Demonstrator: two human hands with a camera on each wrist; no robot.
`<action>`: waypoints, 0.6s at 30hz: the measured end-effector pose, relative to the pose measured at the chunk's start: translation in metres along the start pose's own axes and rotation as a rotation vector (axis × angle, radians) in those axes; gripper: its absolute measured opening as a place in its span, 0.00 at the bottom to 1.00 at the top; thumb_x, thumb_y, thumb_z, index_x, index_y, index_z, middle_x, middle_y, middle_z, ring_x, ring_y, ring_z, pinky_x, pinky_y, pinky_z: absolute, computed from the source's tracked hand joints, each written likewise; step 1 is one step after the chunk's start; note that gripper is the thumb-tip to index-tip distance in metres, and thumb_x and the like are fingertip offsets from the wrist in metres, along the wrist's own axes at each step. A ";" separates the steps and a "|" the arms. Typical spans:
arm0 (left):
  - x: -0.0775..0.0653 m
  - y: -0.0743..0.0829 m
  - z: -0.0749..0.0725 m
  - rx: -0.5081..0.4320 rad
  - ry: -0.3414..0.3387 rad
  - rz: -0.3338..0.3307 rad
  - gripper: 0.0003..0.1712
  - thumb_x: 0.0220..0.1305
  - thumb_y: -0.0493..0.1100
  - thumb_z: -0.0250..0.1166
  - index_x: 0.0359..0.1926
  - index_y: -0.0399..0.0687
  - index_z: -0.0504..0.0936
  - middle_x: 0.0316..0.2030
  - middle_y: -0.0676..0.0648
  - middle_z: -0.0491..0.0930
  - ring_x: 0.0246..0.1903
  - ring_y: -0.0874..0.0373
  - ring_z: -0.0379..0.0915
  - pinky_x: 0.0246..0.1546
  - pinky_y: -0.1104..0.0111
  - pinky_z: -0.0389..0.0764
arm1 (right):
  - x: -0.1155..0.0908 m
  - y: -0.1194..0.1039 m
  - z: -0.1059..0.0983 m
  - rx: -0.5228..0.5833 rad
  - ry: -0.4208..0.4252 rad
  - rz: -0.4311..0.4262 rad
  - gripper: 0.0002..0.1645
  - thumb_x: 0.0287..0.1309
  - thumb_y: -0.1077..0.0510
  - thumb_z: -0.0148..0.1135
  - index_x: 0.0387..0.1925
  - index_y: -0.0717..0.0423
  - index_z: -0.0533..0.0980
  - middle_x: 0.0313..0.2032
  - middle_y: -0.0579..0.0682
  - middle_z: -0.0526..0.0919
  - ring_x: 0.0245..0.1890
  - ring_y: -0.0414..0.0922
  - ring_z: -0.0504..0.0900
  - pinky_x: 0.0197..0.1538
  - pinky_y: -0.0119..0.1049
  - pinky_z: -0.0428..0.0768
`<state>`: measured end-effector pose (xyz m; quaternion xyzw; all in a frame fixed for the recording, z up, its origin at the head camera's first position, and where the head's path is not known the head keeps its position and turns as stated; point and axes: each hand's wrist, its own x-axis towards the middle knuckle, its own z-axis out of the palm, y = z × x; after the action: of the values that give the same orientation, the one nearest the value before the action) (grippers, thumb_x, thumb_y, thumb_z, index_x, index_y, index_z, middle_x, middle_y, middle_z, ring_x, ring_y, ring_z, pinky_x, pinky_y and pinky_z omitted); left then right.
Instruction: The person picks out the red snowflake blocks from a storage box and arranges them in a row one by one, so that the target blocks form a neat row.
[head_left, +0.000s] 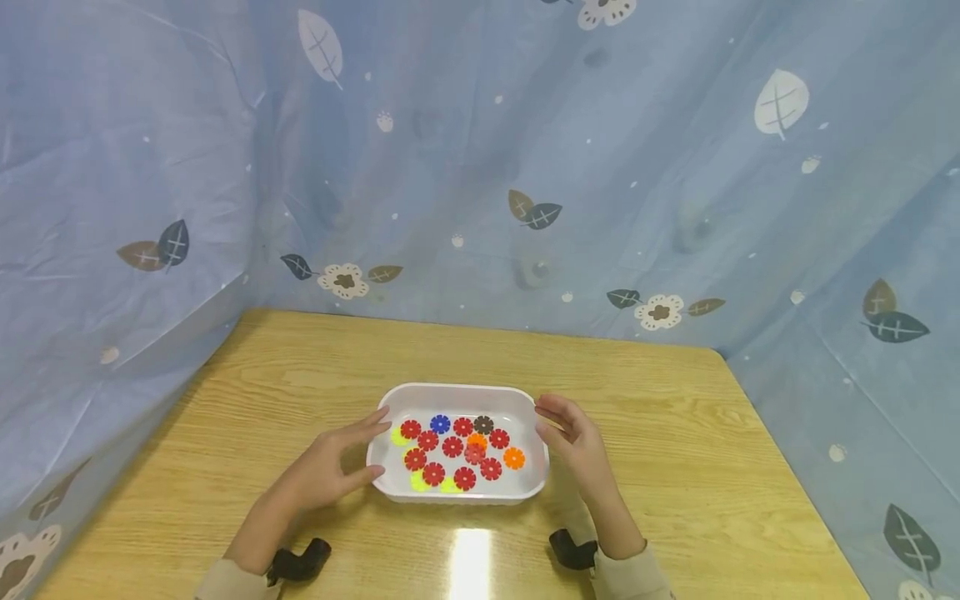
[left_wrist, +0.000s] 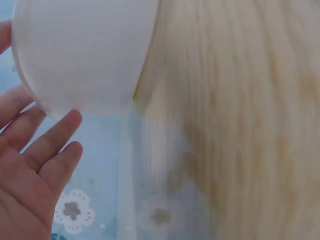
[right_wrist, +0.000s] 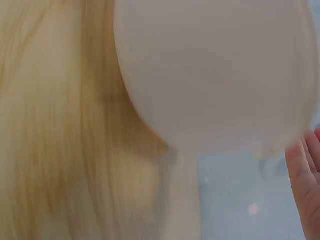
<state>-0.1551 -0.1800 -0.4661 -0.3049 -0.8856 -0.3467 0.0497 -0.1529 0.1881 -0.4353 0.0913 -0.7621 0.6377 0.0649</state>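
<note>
A white plastic tray (head_left: 457, 498) sits over the wooden table in the head view. In it lie several small notched plastic discs, including red ones (head_left: 433, 474), a blue one (head_left: 440, 424), a dark brown one (head_left: 483, 425), orange ones (head_left: 513, 457) and yellow ones (head_left: 400, 436). My left hand (head_left: 326, 467) spans the tray's left end, thumb and fingers spread with tips at the rim. At the right end, my right hand (head_left: 581, 446) has its fingertips beside the far right corner. Both wrist views show the tray's pale outer wall, fingers lying along its edge.
The wooden table (head_left: 645, 400) extends around the tray, with a bright reflection in front. Blue patterned cloth (head_left: 450, 167) hangs behind and along both sides. Black wrist mounts (head_left: 300, 560) show below the hands, near the beige sleeves (head_left: 630, 575).
</note>
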 end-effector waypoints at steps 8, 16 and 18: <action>0.000 -0.003 0.002 -0.057 0.030 -0.001 0.33 0.56 0.49 0.69 0.61 0.45 0.74 0.68 0.46 0.63 0.65 0.43 0.63 0.61 0.47 0.66 | 0.009 -0.002 0.029 0.116 -0.006 0.070 0.24 0.57 0.69 0.59 0.56 0.72 0.69 0.55 0.71 0.73 0.57 0.60 0.75 0.54 0.22 0.77; -0.002 -0.004 0.005 -0.041 0.043 -0.011 0.32 0.55 0.48 0.70 0.61 0.45 0.74 0.68 0.47 0.63 0.64 0.44 0.63 0.61 0.47 0.67 | 0.018 -0.005 0.047 0.241 -0.013 0.162 0.27 0.56 0.69 0.61 0.58 0.69 0.68 0.59 0.68 0.71 0.61 0.62 0.70 0.54 0.24 0.78; -0.001 -0.004 0.005 -0.038 0.043 -0.013 0.32 0.55 0.48 0.70 0.61 0.45 0.75 0.68 0.47 0.63 0.64 0.44 0.63 0.61 0.47 0.67 | 0.021 -0.003 0.051 0.239 -0.018 0.166 0.28 0.55 0.69 0.61 0.58 0.69 0.67 0.58 0.68 0.72 0.61 0.62 0.70 0.55 0.24 0.77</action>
<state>-0.1555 -0.1797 -0.4721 -0.2925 -0.8795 -0.3704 0.0608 -0.1715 0.1364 -0.4370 0.0407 -0.6862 0.7263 -0.0064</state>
